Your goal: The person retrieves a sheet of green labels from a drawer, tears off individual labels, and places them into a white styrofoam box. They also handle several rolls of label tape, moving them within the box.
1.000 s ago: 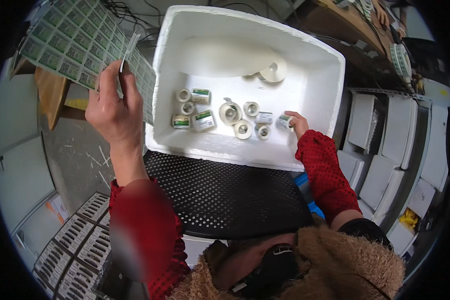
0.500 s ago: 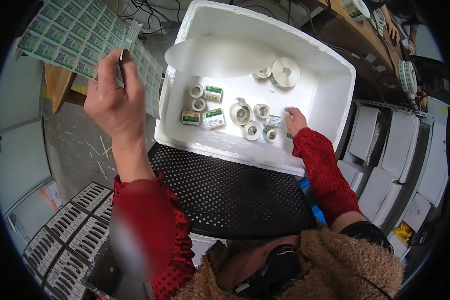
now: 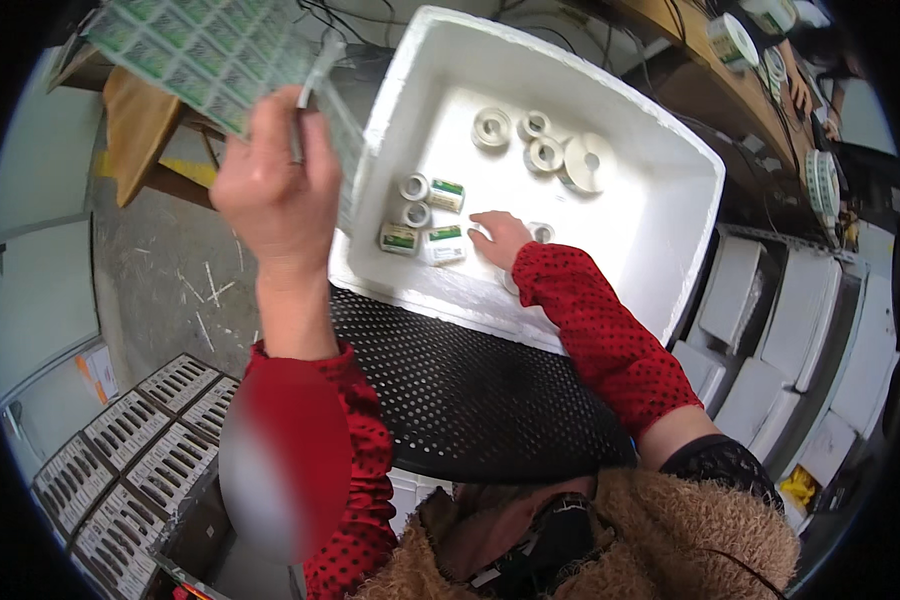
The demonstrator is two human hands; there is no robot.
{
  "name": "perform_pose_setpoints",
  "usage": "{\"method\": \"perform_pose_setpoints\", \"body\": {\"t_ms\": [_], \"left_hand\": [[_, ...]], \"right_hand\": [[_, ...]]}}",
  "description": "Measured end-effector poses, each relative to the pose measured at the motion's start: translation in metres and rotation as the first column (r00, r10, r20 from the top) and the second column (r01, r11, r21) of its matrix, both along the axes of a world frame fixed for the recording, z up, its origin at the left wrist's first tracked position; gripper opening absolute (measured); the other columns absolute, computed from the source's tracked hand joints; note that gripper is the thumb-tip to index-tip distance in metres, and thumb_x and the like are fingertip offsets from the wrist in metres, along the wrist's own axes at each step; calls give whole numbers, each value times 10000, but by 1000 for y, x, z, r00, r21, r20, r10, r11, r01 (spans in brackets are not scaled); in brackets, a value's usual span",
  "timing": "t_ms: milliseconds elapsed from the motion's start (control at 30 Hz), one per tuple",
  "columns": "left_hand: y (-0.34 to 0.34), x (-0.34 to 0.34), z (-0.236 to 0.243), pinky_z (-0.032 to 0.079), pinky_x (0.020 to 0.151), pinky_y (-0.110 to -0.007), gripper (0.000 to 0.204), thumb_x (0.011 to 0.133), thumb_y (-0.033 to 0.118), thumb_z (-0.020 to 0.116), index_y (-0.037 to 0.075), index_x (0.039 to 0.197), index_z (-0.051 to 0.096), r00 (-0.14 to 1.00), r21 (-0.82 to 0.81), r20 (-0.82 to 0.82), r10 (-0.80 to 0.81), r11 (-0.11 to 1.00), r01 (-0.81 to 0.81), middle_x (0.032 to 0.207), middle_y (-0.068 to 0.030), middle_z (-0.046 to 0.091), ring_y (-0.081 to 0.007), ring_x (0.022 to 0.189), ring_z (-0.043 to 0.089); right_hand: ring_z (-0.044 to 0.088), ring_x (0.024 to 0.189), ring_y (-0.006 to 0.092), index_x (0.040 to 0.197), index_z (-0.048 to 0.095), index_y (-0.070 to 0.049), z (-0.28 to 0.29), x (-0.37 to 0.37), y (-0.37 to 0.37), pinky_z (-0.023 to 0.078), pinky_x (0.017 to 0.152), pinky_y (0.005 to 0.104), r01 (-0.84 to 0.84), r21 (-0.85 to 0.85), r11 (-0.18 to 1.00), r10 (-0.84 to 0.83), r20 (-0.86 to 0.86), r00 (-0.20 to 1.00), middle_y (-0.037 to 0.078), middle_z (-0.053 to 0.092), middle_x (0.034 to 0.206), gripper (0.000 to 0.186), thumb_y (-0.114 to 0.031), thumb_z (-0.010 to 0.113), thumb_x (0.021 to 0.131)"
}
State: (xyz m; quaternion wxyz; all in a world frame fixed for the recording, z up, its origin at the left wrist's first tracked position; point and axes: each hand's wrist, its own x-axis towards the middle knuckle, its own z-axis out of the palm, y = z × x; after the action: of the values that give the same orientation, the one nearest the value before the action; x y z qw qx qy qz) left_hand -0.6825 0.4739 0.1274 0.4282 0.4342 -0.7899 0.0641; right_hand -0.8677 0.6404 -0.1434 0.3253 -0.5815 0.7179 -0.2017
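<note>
My left hand (image 3: 285,195) is raised at the left of the white foam box, with thumb and fingers pinched on a bundle of label sheets (image 3: 195,50). The sheets carry rows of green and white labels and are blurred by motion. Inside the box, my right hand (image 3: 502,238) is low over the floor, fingers stretched out and apart. Its fingertips come close to a green and white label roll (image 3: 446,245), one of a small group at the left. My hand and sleeve partly cover other small rolls, including a pale roll (image 3: 540,232).
The foam box (image 3: 660,120) sits by a black perforated seat (image 3: 470,400). A large roll (image 3: 590,165) and smaller ones lie at its back. White boxes (image 3: 800,290) line the right side; printed cartons (image 3: 140,430) stand lower left. Another person's hand (image 3: 800,95) shows at the far-right bench.
My right hand has moved left across the box, from its right side toward the green and white rolls. My left hand still holds the label sheets and appears further right. The view has shifted slightly.
</note>
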Motion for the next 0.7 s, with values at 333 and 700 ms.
{"method": "perform_pose_setpoints", "body": {"t_ms": [333, 700], "left_hand": [[-2, -6, 10, 427, 606, -187, 82, 806, 57, 650, -18, 838, 656, 554, 561, -805, 213, 578, 593, 740, -9, 634, -55, 651, 546], [-2, 1, 16, 417, 591, -195, 111, 768, 79, 674, -20, 814, 658, 541, 597, -802, 254, 308, 741, 725, -16, 631, -58, 631, 545]], "right_hand": [[597, 980, 193, 1163, 543, 8, 130, -4, -45, 452, 862, 296, 425, -201, 883, -248, 570, 784, 122, 640, 1022, 368, -72, 631, 814], [609, 960, 178, 1173, 505, 38, 263, -30, -106, 491, 857, 305, 150, 50, 987, -37, 995, -89, 127, 613, 1058, 541, -445, 393, 957]]}}
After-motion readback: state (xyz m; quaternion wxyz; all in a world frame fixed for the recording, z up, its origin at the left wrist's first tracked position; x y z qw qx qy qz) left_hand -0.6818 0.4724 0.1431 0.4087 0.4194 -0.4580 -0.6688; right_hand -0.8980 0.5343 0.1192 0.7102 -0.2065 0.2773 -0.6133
